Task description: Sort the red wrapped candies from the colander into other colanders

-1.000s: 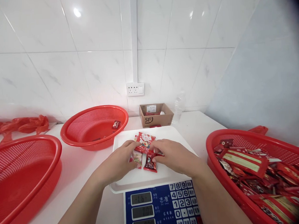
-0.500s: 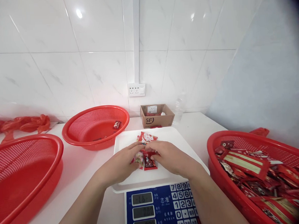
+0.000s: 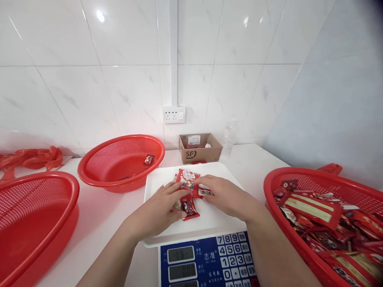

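Note:
A small pile of wrapped snack packets lies on the white tray of a scale. On top is a red and white packet; nearer me is a dark red packet. My left hand rests at the pile's left, fingers stretched over the packets and thumb touching the dark red one; a greenish packet is partly hidden under it. At the pile's right, my right hand has its thumb and fingers around a small red packet with a white label.
The scale's blue keypad panel is in front. A red basket full of packets stands right. Two more red baskets, one near left and one behind, are at left. A cardboard box and clear bottle stand behind.
My hands have moved apart, the right one shifting right, so more of the pile shows. The small white-labelled packet is now visible by my right hand, and the dark red packet has tilted slightly.

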The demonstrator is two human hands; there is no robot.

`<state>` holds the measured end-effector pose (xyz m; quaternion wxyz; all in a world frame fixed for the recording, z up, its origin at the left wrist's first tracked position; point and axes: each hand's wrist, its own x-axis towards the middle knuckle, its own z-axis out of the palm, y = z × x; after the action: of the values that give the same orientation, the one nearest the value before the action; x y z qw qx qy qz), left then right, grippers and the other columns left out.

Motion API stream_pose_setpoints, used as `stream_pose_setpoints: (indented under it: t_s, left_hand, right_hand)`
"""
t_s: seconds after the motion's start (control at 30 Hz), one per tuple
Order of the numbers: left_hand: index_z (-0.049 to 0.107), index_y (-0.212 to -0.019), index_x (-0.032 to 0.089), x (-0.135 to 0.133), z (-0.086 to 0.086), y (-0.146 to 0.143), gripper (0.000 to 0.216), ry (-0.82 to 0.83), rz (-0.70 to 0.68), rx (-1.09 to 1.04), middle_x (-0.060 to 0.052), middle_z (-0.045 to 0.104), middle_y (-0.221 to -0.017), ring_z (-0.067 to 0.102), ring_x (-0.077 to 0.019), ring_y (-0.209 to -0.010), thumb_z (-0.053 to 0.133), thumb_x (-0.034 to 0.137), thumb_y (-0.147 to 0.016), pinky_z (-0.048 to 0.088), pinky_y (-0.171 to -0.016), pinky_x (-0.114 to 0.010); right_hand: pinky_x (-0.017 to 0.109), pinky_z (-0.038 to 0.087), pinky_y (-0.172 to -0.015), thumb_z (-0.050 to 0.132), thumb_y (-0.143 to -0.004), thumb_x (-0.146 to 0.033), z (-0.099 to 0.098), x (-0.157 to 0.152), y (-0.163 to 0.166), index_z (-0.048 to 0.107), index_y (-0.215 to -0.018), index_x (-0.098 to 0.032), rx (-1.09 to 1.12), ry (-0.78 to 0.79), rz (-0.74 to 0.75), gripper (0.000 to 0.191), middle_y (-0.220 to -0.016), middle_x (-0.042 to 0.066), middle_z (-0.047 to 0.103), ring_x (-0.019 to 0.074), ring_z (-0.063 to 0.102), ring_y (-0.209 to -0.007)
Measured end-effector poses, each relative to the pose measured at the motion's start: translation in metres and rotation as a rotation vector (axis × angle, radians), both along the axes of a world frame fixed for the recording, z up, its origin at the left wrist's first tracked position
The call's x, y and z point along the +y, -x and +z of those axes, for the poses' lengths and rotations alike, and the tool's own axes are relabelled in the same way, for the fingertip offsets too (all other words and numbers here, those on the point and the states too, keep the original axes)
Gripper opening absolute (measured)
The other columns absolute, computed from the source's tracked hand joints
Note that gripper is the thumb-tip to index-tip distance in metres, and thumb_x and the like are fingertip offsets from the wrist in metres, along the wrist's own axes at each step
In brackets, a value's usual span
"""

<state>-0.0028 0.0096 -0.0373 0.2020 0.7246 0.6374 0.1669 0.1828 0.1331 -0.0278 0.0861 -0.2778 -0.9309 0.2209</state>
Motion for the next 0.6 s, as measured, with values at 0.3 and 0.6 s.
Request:
stream_pose_setpoints:
  t_s: [0.3,0.6]
  left_hand:
    - [0.035,-0.143,0.029,0.0,0.0,-0.002,0.057,-0.023,0.046,-0.096,-0.003,0.034,-0.154,0.037,-0.0248,-0.137,0.05,0.032,-0.089,0.037,-0.108,-0.041]
    - [0.035,-0.143,0.037,-0.003,0.006,0.002,0.063,0.036,0.038,-0.126,0.0,0.036,-0.154,0.051,-0.0257,-0.126,0.052,0.023,-0.084,0.046,-0.097,-0.04]
  right_hand:
    - [0.042,0.037,-0.106,0.058,-0.086,-0.028,0.004,-0.015,0.004,0.055,-0.129,-0.024,0.083,0.014,0.049,0.044,-0.139,0.007,0.053,0.0253,0.042,-0.132]
    - [0.038,0.038,-0.105,0.059,-0.078,-0.016,0.004,-0.011,0.004,0.053,-0.132,-0.026,0.06,0.112,0.028,0.055,-0.141,0.004,0.051,0.0229,0.046,-0.129]
